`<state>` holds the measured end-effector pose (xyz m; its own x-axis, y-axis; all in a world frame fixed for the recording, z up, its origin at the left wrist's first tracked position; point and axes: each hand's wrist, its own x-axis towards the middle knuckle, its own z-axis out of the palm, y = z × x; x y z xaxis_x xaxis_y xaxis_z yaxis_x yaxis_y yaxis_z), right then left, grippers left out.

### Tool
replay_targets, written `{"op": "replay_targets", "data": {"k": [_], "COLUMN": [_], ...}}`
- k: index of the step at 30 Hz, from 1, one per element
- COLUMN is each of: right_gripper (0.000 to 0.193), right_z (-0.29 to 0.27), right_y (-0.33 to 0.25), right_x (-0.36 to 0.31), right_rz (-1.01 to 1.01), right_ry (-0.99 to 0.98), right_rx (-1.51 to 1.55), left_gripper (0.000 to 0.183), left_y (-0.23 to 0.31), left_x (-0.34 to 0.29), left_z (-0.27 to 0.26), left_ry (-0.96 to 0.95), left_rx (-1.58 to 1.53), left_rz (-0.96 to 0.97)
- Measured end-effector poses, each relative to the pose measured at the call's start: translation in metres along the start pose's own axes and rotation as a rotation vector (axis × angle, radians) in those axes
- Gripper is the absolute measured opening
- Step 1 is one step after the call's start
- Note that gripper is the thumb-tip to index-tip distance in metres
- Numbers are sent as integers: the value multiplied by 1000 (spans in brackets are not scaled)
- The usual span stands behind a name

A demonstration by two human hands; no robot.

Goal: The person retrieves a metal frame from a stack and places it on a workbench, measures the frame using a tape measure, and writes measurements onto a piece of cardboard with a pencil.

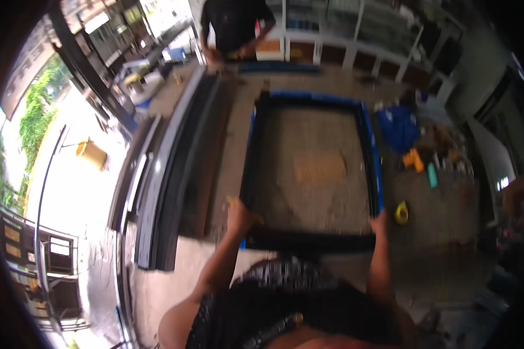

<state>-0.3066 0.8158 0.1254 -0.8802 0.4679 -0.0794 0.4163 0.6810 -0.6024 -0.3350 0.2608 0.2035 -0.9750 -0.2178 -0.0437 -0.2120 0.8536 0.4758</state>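
A rectangular black frame (308, 239) with blue strips along its outer edges is in front of me over the brown worktop. Its near bar runs close to my body. My left hand (241, 218) is closed around the left side by the near-left corner; a small yellowish spot beside these fingers is too blurred to name. On the opposite side, my right hand (379, 223) grips the frame near the near-right corner. Through the opening shows a tan, flat rectangular piece (320, 167), perhaps cardboard. Just right of the frame lies a round yellow object (401, 213) with a dark centre.
Long dark and grey profiles (172, 163) lie along the left. A blue crumpled bag or cloth (399, 125), an orange tool-like object (413, 160) and a green cylinder (432, 175) lie at right among clutter. Another person (236, 29) stands at the far side. A yellow bucket (91, 155) stands beyond the left edge.
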Motion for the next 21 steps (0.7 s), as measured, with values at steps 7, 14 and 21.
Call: {"op": "replay_targets", "data": {"k": [7,14,21], "right_gripper": [91,66,99], "right_z": [0,66,138], "right_y": [-49,-150,-191], "right_x": [-27,21,81], "right_rz": [60,-399,-21], "right_ry": [262,165,135], "right_rx": [-575,-119,-294], "left_gripper": [58,25,41], "left_y": [-11,3,43], "left_x": [-27,-35,12], "left_z": [8,-8,40], "left_ry": [194,90,-207], "left_rx": [178,-204,-668], "left_rz": [177,408,82]}}
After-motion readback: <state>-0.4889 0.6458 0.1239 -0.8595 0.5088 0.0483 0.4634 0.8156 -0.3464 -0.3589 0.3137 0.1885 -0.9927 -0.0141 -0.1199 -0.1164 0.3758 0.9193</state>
